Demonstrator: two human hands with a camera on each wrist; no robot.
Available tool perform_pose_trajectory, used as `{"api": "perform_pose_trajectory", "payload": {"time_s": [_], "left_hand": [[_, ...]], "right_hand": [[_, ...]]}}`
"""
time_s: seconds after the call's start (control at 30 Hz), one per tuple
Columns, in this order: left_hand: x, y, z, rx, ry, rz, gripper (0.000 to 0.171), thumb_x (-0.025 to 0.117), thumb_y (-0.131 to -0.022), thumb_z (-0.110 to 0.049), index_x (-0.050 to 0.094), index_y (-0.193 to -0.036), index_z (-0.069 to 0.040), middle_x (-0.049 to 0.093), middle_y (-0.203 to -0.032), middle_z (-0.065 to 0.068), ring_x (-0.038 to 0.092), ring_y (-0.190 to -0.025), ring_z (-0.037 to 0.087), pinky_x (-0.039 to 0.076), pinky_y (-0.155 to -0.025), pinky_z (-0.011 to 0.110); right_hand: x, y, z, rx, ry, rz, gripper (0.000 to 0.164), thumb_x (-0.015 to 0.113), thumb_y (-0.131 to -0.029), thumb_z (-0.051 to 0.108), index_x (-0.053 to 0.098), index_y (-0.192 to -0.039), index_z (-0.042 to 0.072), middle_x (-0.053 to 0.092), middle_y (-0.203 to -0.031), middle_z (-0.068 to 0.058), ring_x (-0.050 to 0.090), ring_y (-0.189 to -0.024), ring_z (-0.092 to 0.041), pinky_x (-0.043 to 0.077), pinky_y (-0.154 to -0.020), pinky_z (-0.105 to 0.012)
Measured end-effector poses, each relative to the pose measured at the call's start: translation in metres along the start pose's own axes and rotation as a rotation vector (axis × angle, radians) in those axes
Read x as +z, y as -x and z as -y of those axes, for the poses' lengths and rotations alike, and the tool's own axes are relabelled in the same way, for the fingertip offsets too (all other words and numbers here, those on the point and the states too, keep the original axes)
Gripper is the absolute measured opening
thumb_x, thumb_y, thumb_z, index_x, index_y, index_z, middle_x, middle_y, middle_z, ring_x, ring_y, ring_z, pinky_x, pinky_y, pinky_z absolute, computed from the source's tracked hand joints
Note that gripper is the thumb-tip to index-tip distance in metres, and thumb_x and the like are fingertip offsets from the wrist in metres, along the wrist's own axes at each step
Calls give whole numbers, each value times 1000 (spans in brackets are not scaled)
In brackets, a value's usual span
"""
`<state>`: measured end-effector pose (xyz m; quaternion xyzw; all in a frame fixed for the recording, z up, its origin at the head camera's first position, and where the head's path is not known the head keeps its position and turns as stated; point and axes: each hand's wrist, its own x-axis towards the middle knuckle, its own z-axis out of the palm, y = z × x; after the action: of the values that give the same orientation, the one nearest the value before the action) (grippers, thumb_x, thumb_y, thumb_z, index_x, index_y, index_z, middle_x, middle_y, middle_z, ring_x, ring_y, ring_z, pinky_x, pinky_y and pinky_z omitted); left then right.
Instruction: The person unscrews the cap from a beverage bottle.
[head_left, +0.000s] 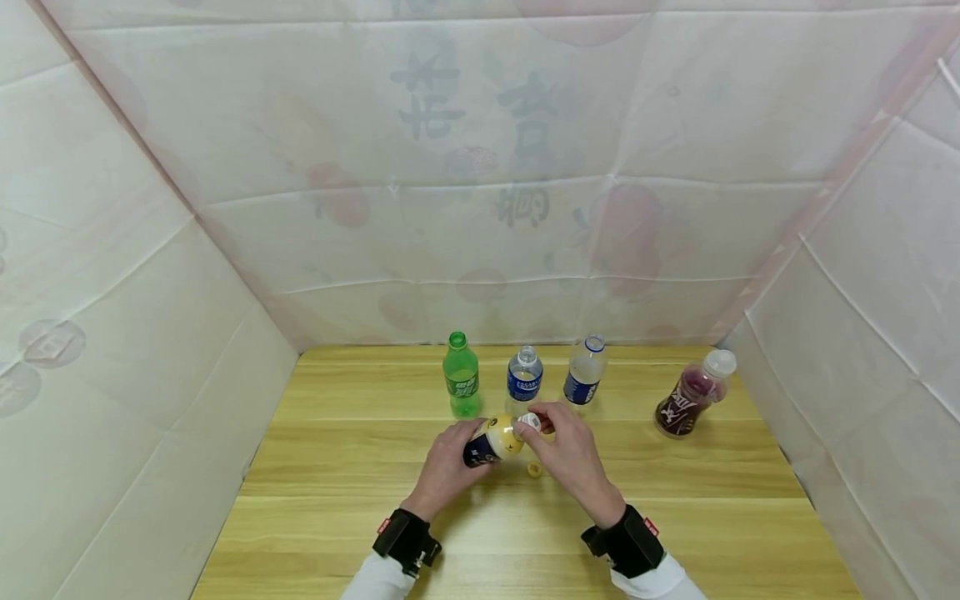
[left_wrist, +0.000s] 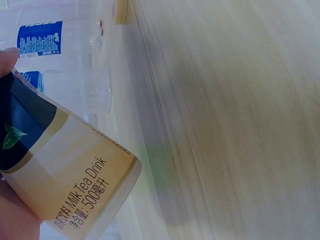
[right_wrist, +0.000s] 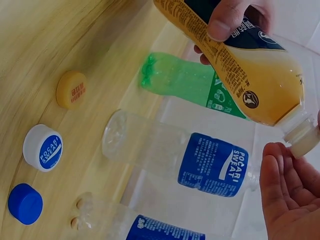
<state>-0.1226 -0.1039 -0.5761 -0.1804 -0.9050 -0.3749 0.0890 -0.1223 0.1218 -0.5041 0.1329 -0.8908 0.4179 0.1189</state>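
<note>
My left hand point(head_left: 444, 471) grips a milk tea bottle point(head_left: 504, 437) with a dark blue and yellow label. It leans with its neck toward the right. At that neck, my right hand point(head_left: 572, 448) pinches a white cap point(right_wrist: 306, 142) between thumb and fingers; whether the cap is loose I cannot tell. The left wrist view shows the lower label of the milk tea bottle point(left_wrist: 95, 182) close up. Behind the hands stand an uncapped green bottle point(head_left: 462, 379), an uncapped clear Pocari Sweat bottle point(head_left: 524, 382) and another uncapped clear bottle point(head_left: 585, 373) with a blue label.
A yellow cap point(right_wrist: 71, 90), a white Pocari Sweat cap point(right_wrist: 44, 147) and a blue cap point(right_wrist: 25, 204) lie on the wooden table point(head_left: 315, 500). To the right stands a white-capped bottle of purple drink point(head_left: 693, 398). Pale sheets point(head_left: 480, 250) enclose the table's back and sides.
</note>
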Motion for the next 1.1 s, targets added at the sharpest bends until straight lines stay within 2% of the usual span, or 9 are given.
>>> {"api": "perform_pose_trajectory", "payload": {"time_s": [0.33,0.67,0.8,1.1], "left_hand": [[1,0,-1,1,3,-11,70,93,-77,-23,61,-138,-12,68,-127,8,64,-114,28,54,-98,49],[1,2,-1,-20,13,-5,72,93,-78,-23,59,-140,-10,67,-130,10,63,-116,30,53,-99,51],[-1,2,-1,-26,13,4,72,92,-78,-24,59,-141,-10,67,-129,9,63,-116,29,53,-99,50],[-1,3,-1,-10,12,-18,71,93,-77,-22,60,-139,-8,68,-127,9,64,-114,28,54,-97,50]], "right_hand": [[0,0,0,-86,-21,-24,33,83,-89,21,72,-114,4,68,-100,0,65,-87,-12,59,-74,-29],[-2,0,-4,-194,-48,-4,35,83,-88,16,71,-118,4,69,-106,-2,65,-93,-13,60,-75,-34],[-3,-1,-4,-244,-46,6,34,83,-88,14,71,-118,5,71,-109,-4,66,-95,-15,60,-76,-40],[-5,-3,-4,-265,-69,55,31,81,-89,12,70,-118,6,71,-113,-1,67,-100,-15,59,-82,-39]]}}
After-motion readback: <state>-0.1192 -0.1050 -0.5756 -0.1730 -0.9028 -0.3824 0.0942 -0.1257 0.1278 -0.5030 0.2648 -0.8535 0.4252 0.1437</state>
